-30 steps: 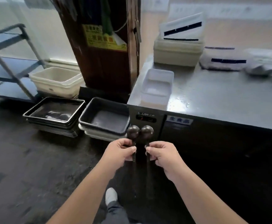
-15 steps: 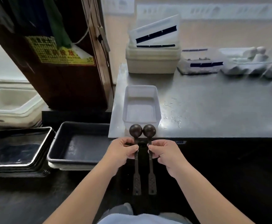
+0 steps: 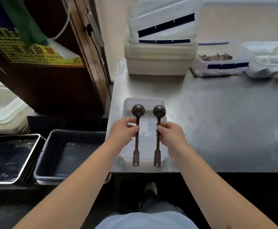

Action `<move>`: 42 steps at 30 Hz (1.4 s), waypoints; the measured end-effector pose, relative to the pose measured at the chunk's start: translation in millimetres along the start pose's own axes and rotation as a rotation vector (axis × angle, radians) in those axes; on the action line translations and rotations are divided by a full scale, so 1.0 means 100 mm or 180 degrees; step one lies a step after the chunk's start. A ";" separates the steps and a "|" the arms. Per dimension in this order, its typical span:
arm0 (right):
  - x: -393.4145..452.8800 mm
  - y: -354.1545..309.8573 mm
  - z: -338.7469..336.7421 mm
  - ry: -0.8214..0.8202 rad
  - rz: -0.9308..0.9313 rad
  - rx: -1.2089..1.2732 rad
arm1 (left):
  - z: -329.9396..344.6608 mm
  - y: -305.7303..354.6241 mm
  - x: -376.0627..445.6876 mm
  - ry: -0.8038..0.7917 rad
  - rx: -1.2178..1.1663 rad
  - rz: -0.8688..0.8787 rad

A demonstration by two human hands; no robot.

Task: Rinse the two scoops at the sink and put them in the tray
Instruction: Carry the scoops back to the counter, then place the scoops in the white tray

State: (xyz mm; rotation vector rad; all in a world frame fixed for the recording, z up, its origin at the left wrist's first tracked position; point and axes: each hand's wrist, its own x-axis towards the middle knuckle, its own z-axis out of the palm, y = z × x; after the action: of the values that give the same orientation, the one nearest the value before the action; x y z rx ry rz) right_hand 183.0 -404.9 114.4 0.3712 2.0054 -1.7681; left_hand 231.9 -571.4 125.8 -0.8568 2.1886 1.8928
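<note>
Two dark round-headed scoops hang side by side over a white plastic tray [image 3: 145,100] at the near left corner of the steel counter. My left hand [image 3: 124,130] pinches the stem of the left scoop [image 3: 137,123]. My right hand [image 3: 171,133] pinches the stem of the right scoop [image 3: 158,124]. Both heads point away from me, and the perforated handle ends reach the tray's near rim. I cannot tell whether the scoops touch the tray.
The steel counter [image 3: 217,116] is wet and carries stacked white tubs [image 3: 159,57] and lidded containers [image 3: 221,61] at the back. A brown cabinet [image 3: 44,66] stands to the left. A dark bin [image 3: 68,154] and metal trays [image 3: 9,157] sit on the floor.
I have stepped up to the counter. Both hands moved forward and apart, carrying the scoops from in front of the counter edge to above the white tray.
</note>
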 end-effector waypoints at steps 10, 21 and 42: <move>1.03 0.22 0.33 -0.0022 0.0200 -0.0921 | 0.42 -0.20 1.07 0.0219 0.0335 -0.0496; 1.16 0.62 0.52 0.0056 0.0459 -0.2226 | 0.48 -0.61 1.21 -0.0022 0.2007 -0.0540; 0.77 0.59 0.44 -0.0985 -0.0656 -0.4463 | 0.48 -0.71 0.87 -0.0836 0.4346 0.0843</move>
State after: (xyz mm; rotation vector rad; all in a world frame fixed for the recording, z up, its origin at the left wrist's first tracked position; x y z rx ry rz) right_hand 150.4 -446.3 21.6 -0.5303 2.4878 -0.1416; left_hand 181.0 -559.4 15.6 -0.0354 2.6595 0.1739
